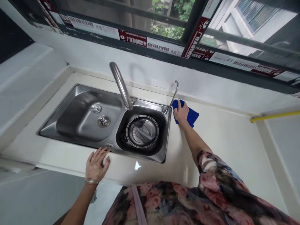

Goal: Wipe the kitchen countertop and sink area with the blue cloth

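Observation:
My right hand grips a blue cloth and presses it on the white countertop, just right of the sink's back right corner. Part of the cloth spreads out to the right of the fingers. My left hand lies flat with fingers stretched, on the counter's front strip, its fingertips at the front rim of the steel double sink. A metal bracelet circles the left wrist. In the sink's right basin sits a round perforated steel strainer with something dark and crumpled in it.
A curved steel faucet rises behind the sink's divider. Close to the cloth stands a thin hooked spout. The left basin has a drain. A yellow pipe runs along the right wall, and a dark window frame spans the back.

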The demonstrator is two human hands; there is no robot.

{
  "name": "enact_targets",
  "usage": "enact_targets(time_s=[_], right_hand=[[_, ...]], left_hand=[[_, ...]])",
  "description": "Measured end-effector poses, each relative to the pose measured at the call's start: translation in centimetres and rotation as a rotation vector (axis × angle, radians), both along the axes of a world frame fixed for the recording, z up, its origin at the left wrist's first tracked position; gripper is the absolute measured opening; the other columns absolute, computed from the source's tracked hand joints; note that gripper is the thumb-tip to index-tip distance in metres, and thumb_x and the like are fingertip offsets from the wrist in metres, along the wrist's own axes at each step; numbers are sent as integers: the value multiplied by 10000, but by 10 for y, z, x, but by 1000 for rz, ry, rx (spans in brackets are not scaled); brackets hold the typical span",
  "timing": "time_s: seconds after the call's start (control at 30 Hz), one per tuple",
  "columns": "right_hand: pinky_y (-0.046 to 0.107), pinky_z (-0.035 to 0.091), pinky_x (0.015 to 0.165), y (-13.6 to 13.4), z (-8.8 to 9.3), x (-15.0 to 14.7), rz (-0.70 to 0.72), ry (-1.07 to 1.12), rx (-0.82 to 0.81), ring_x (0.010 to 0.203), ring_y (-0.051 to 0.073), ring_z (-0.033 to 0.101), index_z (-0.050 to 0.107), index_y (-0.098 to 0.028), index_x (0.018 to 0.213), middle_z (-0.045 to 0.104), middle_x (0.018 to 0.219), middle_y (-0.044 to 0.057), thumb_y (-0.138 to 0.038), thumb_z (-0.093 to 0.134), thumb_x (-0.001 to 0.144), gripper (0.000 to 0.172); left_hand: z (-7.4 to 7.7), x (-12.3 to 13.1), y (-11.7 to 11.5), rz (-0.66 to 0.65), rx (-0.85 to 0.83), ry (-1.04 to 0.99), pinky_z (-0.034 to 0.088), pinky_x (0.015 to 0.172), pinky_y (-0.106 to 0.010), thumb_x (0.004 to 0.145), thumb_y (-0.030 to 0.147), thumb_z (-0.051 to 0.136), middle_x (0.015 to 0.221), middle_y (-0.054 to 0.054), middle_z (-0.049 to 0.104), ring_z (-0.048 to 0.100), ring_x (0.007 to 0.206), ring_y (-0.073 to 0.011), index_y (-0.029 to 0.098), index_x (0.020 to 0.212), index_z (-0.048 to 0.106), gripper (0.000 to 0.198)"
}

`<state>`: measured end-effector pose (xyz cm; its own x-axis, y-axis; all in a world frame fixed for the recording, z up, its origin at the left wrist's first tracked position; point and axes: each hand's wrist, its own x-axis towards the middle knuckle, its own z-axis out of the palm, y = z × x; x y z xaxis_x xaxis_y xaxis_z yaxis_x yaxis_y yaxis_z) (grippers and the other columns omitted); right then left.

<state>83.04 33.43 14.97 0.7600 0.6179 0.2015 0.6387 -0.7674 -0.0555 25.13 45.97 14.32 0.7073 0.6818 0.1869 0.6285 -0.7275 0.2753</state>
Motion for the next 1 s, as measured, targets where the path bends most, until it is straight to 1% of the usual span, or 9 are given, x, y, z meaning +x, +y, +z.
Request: enact_targets(time_s=[0.07, 0.13, 0.23, 0.33, 0.5, 0.63, 0.77, 0.87, 1.0], right_hand=[[533, 346, 1089, 5, 2, 6, 85, 9, -54, 1364, 387, 389, 339, -221, 1638, 365, 1558, 231, -294, 408, 989, 657], [518, 347, 1076, 8, 5, 8, 168, 11, -84, 1349, 384, 381, 402, -244, 1608, 381, 1535, 213, -284, 422, 983, 627], [499, 378, 1019, 9, 14, 2, 209, 2, -141, 1281, 387, 392, 474, -240, 1560, 419, 1478, 218, -272, 451, 970, 592], [483, 401, 955, 6, 25, -12, 227, 3, -235, 1196, 374, 416, 491, -238, 1541, 457, 1404, 231, -248, 442, 975, 568], [483, 408, 937, -4, 36, -45, 283, 2, -364, 1153, 345, 436, 609, -251, 1425, 458, 1388, 215, -255, 453, 1001, 451], [495, 423, 927, 1, 39, -66, 267, 5, -432, 1155, 353, 447, 668, -196, 1341, 465, 1375, 238, -240, 471, 994, 401], [521, 432, 933, 6, 45, -82, 318, 19, -477, 1176, 369, 448, 709, -140, 1260, 464, 1390, 252, -224, 447, 1003, 376], [522, 425, 951, -4, 51, -99, 388, 30, -491, 1198, 372, 440, 718, -140, 1241, 481, 1400, 232, -253, 480, 1002, 356], [498, 404, 1017, -37, 54, -133, 589, 101, -508, 1221, 360, 455, 775, -196, 1109, 567, 1336, 172, -294, 641, 896, 270]], left_hand=[[1, 1, -1, 12, -17, -6, 290, 1253, -491, 971, 388, 478, 1400, -71, 701, 569, 1398, -276, 284, 1338, 687, 436], [1, 1, -2, 22, -18, -11, 289, 1253, -487, 970, 389, 480, 1394, -59, 705, 575, 1393, -268, 295, 1326, 693, 426], [2, 2, -2, 19, -12, -18, 300, 1246, -481, 972, 394, 478, 1386, -62, 711, 585, 1383, -268, 278, 1295, 707, 413], [2, 3, -2, 12, -17, -16, 312, 1238, -483, 976, 403, 467, 1380, -69, 714, 585, 1382, -273, 264, 1290, 710, 421], [-2, 3, -2, 7, -9, -35, 308, 1235, -512, 989, 416, 446, 1388, -89, 706, 575, 1388, -292, 249, 1297, 706, 436], [-6, 3, -3, 10, 5, -61, 309, 1234, -496, 995, 413, 446, 1390, -88, 705, 576, 1388, -283, 251, 1297, 708, 431], [-7, 5, -4, 28, -20, -71, 301, 1238, -487, 993, 422, 447, 1386, -78, 709, 572, 1393, -276, 261, 1292, 715, 433], [-7, 6, -5, 39, -42, -99, 294, 1241, -499, 991, 431, 447, 1387, -83, 708, 564, 1399, -282, 257, 1280, 724, 437], [-8, 6, -4, 44, -75, -127, 299, 1237, -512, 977, 442, 461, 1382, -83, 711, 568, 1390, -285, 270, 1274, 733, 438]])
